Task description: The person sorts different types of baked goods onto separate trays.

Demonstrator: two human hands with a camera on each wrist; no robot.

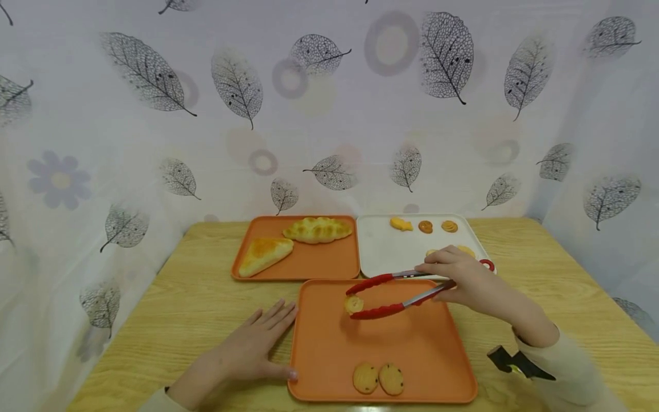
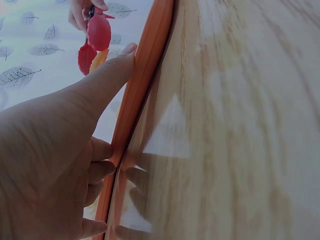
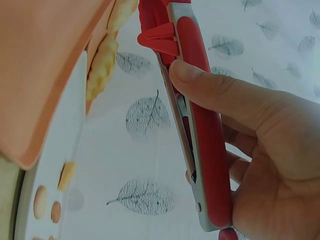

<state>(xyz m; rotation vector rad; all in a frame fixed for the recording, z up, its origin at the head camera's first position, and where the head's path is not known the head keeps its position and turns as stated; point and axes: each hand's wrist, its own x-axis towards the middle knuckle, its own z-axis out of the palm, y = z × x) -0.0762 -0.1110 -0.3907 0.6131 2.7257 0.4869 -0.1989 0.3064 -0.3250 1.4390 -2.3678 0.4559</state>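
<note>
My right hand (image 1: 471, 280) grips a pair of red-tipped metal tongs (image 1: 378, 312), also seen in the right wrist view with the thumb along the red handle (image 3: 205, 125). Between the tong tips is a small round yellow cookie (image 1: 353, 304), held above the front orange tray (image 1: 329, 355). Two oval cookies with dark specks, one left (image 1: 365, 378) and one right (image 1: 391, 379), lie side by side near that tray's front edge. My left hand (image 1: 252, 346) lies spread at the tray's left side; its thumb and fingers touch the rim (image 2: 131, 95) in the left wrist view.
Behind stands a second orange tray (image 1: 319, 263) with a triangular bread (image 1: 265, 256) and a braided loaf (image 1: 317, 230). Beside it, a white tray (image 1: 383, 246) bears a fish-shaped biscuit (image 1: 401, 224), small round cookies (image 1: 449, 226) and others partly hidden by my right hand. A leaf-patterned curtain (image 1: 329, 126) hangs behind.
</note>
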